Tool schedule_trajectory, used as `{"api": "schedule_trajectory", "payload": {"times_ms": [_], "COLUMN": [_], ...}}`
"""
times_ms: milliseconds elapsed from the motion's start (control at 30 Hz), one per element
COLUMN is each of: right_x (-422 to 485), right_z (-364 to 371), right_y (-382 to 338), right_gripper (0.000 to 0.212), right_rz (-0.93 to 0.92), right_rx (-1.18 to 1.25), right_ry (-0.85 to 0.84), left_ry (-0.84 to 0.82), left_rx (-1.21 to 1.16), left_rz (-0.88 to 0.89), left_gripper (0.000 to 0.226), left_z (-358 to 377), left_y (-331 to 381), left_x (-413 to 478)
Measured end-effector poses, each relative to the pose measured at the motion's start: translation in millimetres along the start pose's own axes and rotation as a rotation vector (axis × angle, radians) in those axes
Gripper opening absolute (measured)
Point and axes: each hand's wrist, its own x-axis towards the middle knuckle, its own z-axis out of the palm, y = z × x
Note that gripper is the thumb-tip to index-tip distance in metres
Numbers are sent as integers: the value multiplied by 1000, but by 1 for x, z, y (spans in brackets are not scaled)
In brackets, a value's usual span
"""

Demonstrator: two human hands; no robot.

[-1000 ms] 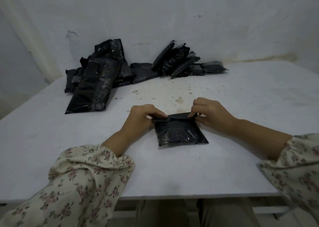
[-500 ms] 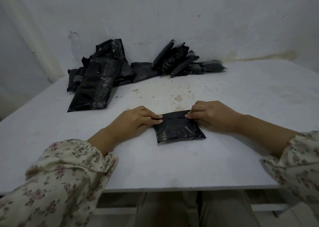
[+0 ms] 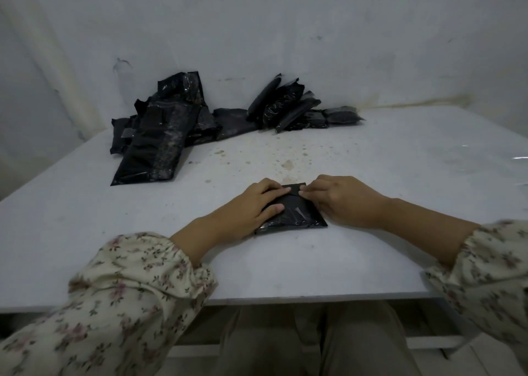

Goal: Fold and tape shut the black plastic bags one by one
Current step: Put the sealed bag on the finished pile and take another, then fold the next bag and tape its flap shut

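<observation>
Both flat: left hand (image 3: 251, 204) & right hand (image 3: 341, 201) press folded bag (image 3: 300, 214); 2 bag piles (image 3: 160, 144) nr wall (image 3: 285, 33).

Small black plastic bag (image 3: 297, 215) near me, ctr: glossy, lies flat, top flap folded down. Back-left I see a heap of bigger black bags (image 3: 160, 147), flat, overlapping. Back-ctr, folded black packets (image 3: 285, 107) lean on each other.

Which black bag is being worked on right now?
The small folded bag at centre front, pressed by the left hand and right hand; the others lie untouched in heaps by the wall.
</observation>
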Motion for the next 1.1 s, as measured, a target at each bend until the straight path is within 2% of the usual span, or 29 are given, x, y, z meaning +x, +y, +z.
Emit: {"api": "schedule_trajectory", "payload": {"times_ms": [200, 333, 400, 500, 600, 667, 733, 867, 967, 1100], "right_x": [-21, -45, -59, -80, -99, -111, -120, -131, -138, -145], "right_z": [-19, -36, -43, -59, -78, -85, -86, -85, -85, -82], "right_y": [12, 30, 41, 60, 82, 97, 112, 134, 149, 160], "right_gripper": [28, 31, 33, 30, 23, 17, 18, 42, 54, 57], "right_rz": [128, 404, 516, 668, 781, 858, 968, 1165, 1292, 1380], "right_rx": [-17, 14, 87, 272, 344, 309, 157, -179, -206, -127], "right_ry": [-51, -152, -225, -235, -268, -252, -240, -346, -447, -483], "left_ry": [-64, -81, -80, -102, -102, -101, -90, -77, -87, -86], "left_rx": [19, 5, -23, -48, -29, -12, -7, -16, -26, -35], "left_rz": [13, 41, 51, 63, 112, 158, 165, 130, 113, 111], "left_gripper": [46, 45, 43, 42, 42, 42, 42, 42, 42, 42], "left_z": [8, 27, 35, 48, 61, 68, 76, 87, 88, 89], "left_y": [22, 48, 59, 78, 102, 119, 130, 139, 143, 147], "left_x": [28, 71, 91, 119, 145, 163, 179, 198, 203, 205]}}
